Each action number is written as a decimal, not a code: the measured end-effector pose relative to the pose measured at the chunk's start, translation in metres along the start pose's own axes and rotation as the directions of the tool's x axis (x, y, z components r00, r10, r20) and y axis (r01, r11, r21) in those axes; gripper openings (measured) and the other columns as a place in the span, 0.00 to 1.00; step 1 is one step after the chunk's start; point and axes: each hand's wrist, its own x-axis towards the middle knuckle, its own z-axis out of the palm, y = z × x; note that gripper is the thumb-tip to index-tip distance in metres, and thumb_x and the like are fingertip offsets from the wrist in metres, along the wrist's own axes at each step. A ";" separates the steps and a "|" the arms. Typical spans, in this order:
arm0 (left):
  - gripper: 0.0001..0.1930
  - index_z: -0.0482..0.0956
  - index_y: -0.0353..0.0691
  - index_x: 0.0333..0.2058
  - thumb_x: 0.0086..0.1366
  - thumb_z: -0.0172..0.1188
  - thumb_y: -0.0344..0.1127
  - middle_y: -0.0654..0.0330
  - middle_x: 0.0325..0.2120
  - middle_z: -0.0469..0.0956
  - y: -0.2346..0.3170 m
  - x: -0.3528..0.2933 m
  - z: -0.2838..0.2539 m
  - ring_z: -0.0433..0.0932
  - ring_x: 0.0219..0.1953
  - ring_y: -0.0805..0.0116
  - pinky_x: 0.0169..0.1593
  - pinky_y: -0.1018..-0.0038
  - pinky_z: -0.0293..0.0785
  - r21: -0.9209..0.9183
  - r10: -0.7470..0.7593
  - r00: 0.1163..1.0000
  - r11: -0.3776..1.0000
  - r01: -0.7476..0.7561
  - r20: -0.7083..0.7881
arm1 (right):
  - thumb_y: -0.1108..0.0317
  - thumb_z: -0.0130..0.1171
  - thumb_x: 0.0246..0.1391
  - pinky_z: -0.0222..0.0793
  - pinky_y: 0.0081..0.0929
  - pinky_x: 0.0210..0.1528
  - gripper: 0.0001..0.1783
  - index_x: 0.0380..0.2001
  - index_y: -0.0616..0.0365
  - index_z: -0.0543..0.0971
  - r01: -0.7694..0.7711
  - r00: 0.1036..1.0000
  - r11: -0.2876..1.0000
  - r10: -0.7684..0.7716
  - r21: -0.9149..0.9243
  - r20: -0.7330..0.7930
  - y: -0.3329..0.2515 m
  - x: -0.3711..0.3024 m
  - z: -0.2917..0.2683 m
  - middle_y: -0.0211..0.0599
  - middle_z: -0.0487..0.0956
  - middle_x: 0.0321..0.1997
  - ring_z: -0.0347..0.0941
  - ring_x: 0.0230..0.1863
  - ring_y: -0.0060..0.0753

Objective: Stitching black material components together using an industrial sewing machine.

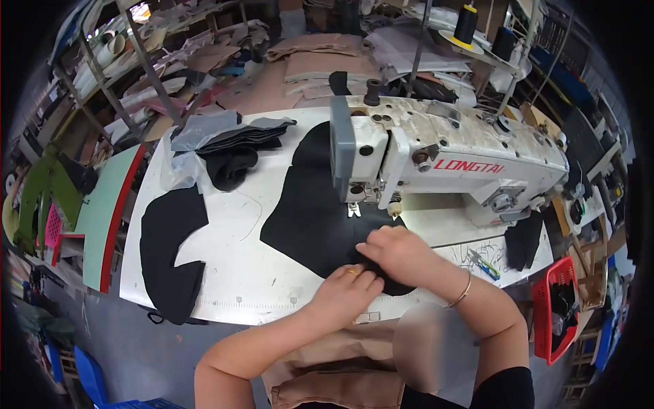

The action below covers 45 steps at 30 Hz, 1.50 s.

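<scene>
A large black fabric piece (pixel 306 225) lies flat on the white sewing table, reaching under the presser foot (pixel 353 210) of the sewing machine (pixel 449 150). At its near edge my left hand (pixel 346 292) is closed, its curled fingers gripping the cloth. Just right of it and a little farther away, my right hand (pixel 395 251) is also closed on the same cloth, in front of the needle area. The fingertips of both hands are partly hidden by the hands themselves and folds of fabric.
Another cut black piece (pixel 163 245) lies at the table's left, below a stack of black pieces (pixel 245 136) in clear plastic. Thread snips (pixel 485 264) rest at the right. A red basket (pixel 550 307) stands beyond the right edge. Thread cones (pixel 466 26) rise behind the machine.
</scene>
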 end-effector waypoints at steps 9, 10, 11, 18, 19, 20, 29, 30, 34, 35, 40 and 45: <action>0.15 0.74 0.37 0.41 0.51 0.55 0.24 0.55 0.51 0.73 0.002 -0.020 -0.002 0.70 0.58 0.57 0.61 0.61 0.63 -0.026 -0.100 0.994 0.995 0.099 -0.048 | 0.71 0.60 0.41 0.72 0.35 0.39 0.11 0.32 0.56 0.78 -0.099 0.991 0.971 0.116 0.217 -0.067 0.003 -0.008 0.004 0.37 0.76 0.34 0.74 0.38 0.41; 0.15 0.74 0.37 0.41 0.51 0.55 0.24 0.55 0.51 0.73 0.002 -0.021 -0.002 0.70 0.58 0.57 0.61 0.61 0.63 -0.025 -0.103 0.993 0.994 0.102 -0.050 | 0.70 0.61 0.41 0.72 0.34 0.40 0.11 0.33 0.56 0.78 -0.093 0.986 0.979 0.116 0.182 -0.120 -0.001 -0.007 0.002 0.36 0.77 0.35 0.74 0.39 0.40; 0.15 0.74 0.37 0.40 0.51 0.55 0.24 0.55 0.51 0.73 0.002 -0.021 -0.003 0.69 0.58 0.57 0.61 0.61 0.63 -0.018 -0.095 0.994 0.995 0.094 -0.059 | 0.70 0.62 0.42 0.72 0.32 0.42 0.11 0.33 0.56 0.79 -0.045 0.992 0.993 0.057 0.113 -0.114 0.000 -0.007 -0.002 0.35 0.78 0.36 0.74 0.41 0.36; 0.13 0.72 0.37 0.41 0.55 0.51 0.24 0.54 0.49 0.75 -0.017 -0.024 -0.020 0.71 0.56 0.53 0.62 0.60 0.62 -0.176 -0.134 0.990 0.977 0.123 -0.049 | 0.71 0.64 0.48 0.74 0.31 0.42 0.12 0.38 0.59 0.78 -0.599 0.710 0.352 0.649 0.720 0.273 0.012 0.002 -0.007 0.39 0.79 0.37 0.77 0.41 0.42; 0.13 0.72 0.37 0.41 0.55 0.51 0.24 0.54 0.49 0.75 -0.019 -0.026 -0.016 0.71 0.56 0.53 0.62 0.60 0.62 -0.174 -0.134 0.990 0.977 0.123 -0.052 | 0.71 0.64 0.48 0.74 0.31 0.42 0.12 0.38 0.59 0.78 -0.596 0.712 0.355 0.648 0.720 0.270 0.008 0.002 -0.006 0.39 0.79 0.37 0.77 0.41 0.42; 0.14 0.72 0.37 0.43 0.55 0.52 0.26 0.54 0.49 0.74 -0.020 -0.030 -0.008 0.70 0.56 0.53 0.62 0.60 0.62 -0.116 -0.109 0.993 0.988 0.103 -0.046 | 0.72 0.65 0.46 0.74 0.31 0.43 0.16 0.41 0.59 0.77 -0.454 0.835 0.578 0.542 0.678 0.097 0.001 -0.001 -0.003 0.40 0.78 0.39 0.77 0.41 0.43; 0.26 0.73 0.45 0.51 0.49 0.63 0.34 0.60 0.53 0.71 -0.008 -0.025 -0.013 0.66 0.60 0.57 0.63 0.60 0.60 -0.019 -0.129 0.991 0.991 0.130 0.025 | 0.77 0.61 0.42 0.72 0.32 0.43 0.18 0.41 0.60 0.77 -0.229 0.967 0.915 0.254 0.332 -0.031 -0.004 -0.012 -0.004 0.37 0.77 0.39 0.73 0.41 0.42; 0.26 0.73 0.47 0.51 0.49 0.63 0.35 0.60 0.53 0.71 -0.010 -0.025 -0.012 0.65 0.60 0.57 0.63 0.60 0.59 0.025 -0.112 0.992 0.994 0.111 0.065 | 0.75 0.59 0.43 0.71 0.32 0.44 0.16 0.40 0.60 0.78 -0.115 0.993 0.986 0.112 0.119 0.032 -0.005 -0.011 -0.008 0.36 0.76 0.38 0.72 0.42 0.39; 0.27 0.73 0.49 0.51 0.49 0.63 0.37 0.60 0.52 0.71 -0.012 -0.030 -0.002 0.65 0.60 0.57 0.63 0.59 0.58 0.133 -0.068 0.997 0.989 0.063 0.030 | 0.67 0.55 0.45 0.65 0.35 0.52 0.15 0.39 0.58 0.79 0.062 0.981 0.970 -0.016 -0.236 0.192 -0.007 -0.011 -0.010 0.33 0.76 0.39 0.69 0.50 0.36; 0.26 0.73 0.49 0.51 0.50 0.63 0.36 0.61 0.52 0.71 -0.009 -0.029 -0.003 0.65 0.60 0.57 0.63 0.59 0.58 0.108 -0.095 0.995 0.990 0.092 0.025 | 0.67 0.55 0.45 0.65 0.35 0.52 0.15 0.39 0.58 0.79 0.060 0.981 0.969 -0.013 -0.239 0.192 -0.010 -0.011 -0.008 0.33 0.76 0.39 0.69 0.50 0.36; 0.24 0.74 0.50 0.50 0.52 0.61 0.35 0.62 0.51 0.72 0.003 -0.021 -0.005 0.66 0.59 0.56 0.64 0.58 0.57 0.118 -0.152 0.988 0.982 0.150 0.010 | 0.67 0.55 0.46 0.59 0.41 0.60 0.17 0.41 0.60 0.78 -0.038 0.999 0.960 0.039 -0.277 -0.004 -0.032 -0.009 0.003 0.35 0.77 0.44 0.68 0.56 0.37; 0.24 0.75 0.50 0.50 0.51 0.61 0.30 0.64 0.52 0.72 -0.005 -0.032 -0.007 0.65 0.61 0.59 0.65 0.59 0.56 -0.240 -0.116 0.993 0.964 0.111 -0.010 | 0.77 0.58 0.42 0.70 0.35 0.47 0.13 0.35 0.57 0.77 -0.220 0.949 0.893 0.289 0.392 -0.126 -0.006 -0.014 0.012 0.41 0.79 0.41 0.76 0.45 0.41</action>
